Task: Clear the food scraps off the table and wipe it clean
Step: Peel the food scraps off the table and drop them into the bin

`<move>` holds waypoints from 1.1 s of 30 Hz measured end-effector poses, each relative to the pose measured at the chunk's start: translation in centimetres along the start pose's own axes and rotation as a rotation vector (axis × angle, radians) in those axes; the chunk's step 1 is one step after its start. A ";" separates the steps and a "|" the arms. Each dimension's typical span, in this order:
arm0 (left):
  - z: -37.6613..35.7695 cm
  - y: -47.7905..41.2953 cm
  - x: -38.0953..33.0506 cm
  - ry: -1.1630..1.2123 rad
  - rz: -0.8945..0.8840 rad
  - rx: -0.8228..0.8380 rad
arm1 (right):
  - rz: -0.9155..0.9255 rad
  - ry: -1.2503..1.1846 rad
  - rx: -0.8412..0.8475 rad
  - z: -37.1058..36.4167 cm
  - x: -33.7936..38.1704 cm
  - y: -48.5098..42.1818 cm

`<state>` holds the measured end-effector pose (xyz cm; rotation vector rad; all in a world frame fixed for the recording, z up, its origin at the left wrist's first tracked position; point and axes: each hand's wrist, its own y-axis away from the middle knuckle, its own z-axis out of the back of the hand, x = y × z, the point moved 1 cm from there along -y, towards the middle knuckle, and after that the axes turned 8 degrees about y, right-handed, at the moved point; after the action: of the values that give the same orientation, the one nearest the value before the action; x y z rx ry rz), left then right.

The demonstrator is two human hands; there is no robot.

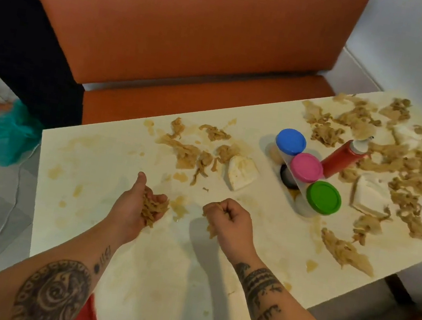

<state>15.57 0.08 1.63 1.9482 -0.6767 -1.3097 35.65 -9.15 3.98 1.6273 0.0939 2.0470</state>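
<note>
A cream table (126, 163) is smeared with brown stains and strewn with stringy tan food scraps. One heap of scraps (192, 151) lies mid-table beside a soiled white napkin (241, 173). A far larger spread of scraps (407, 169) covers the right end, with a long clump (341, 252) near the front edge. My left hand (139, 204) is cupped palm up, thumb raised, and holds a wad of scraps. My right hand (228, 220) is curled into a fist round a small bit of scraps just right of it.
A condiment stand carries jars with a blue lid (290, 141), pink lid (306, 167) and green lid (323, 197), next to a tilted red sauce bottle (343, 157). Crumpled white napkins (370, 196) lie among the right scraps. An orange bench (195, 41) runs behind; a teal bag (12, 134) sits on the floor.
</note>
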 end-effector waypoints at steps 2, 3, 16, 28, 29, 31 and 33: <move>-1.2 0.4 0.5 -0.035 0.027 0.040 | -0.011 -0.075 -0.066 1.3 0.7 1.6; -1.8 0.8 0.8 -0.048 0.043 0.070 | -0.023 -0.113 -0.108 1.8 0.8 2.4; -5.3 8.9 4.4 -0.363 0.053 0.309 | -0.178 -0.540 -0.631 5.5 -3.2 17.1; -11.3 20.8 19.2 -0.856 0.145 0.716 | -0.401 -0.558 -1.106 10.5 -15.1 35.0; -11.3 22.0 21.2 -0.908 0.159 0.765 | -0.425 -0.575 -1.140 10.5 -16.4 36.6; -11.1 24.4 25.3 -1.032 0.210 0.859 | -0.496 -0.579 -1.231 10.3 -18.2 39.9; -10.3 26.4 29.4 -1.141 0.263 0.935 | -0.572 -0.565 -1.307 9.7 -20.3 43.3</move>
<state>34.50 -35.56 7.83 1.3918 -2.3264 -2.0978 32.40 -57.81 4.34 1.0134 -0.7279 0.7515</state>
